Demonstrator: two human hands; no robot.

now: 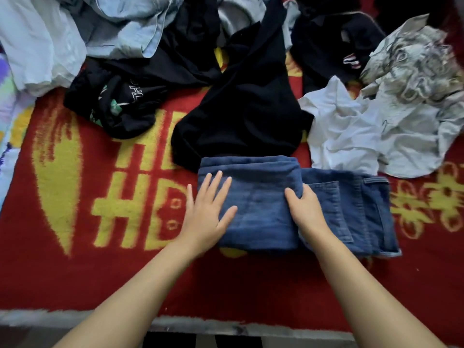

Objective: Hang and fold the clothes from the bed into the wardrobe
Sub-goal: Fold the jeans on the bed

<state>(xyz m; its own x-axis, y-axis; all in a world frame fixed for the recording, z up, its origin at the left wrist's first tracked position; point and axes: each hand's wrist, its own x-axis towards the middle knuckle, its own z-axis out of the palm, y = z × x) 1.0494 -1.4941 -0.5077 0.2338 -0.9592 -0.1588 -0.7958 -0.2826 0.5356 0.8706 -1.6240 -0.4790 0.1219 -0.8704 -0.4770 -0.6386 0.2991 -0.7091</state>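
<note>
- The blue jeans (261, 204) lie partly folded on the red and yellow blanket (75, 259), near the bed's front edge.
- The left hand (206, 209) rests flat on the left side of the folded part, fingers straight and spread, holding nothing.
- The right hand (305, 207) grips the right edge of that folded layer, thumb on top and fingers curled under the denim.
- The waistband end lies flat to the right of that hand.
- A black garment (248, 109) touches the jeans' far edge; a white shirt (344, 131) lies just beside it.
</note>
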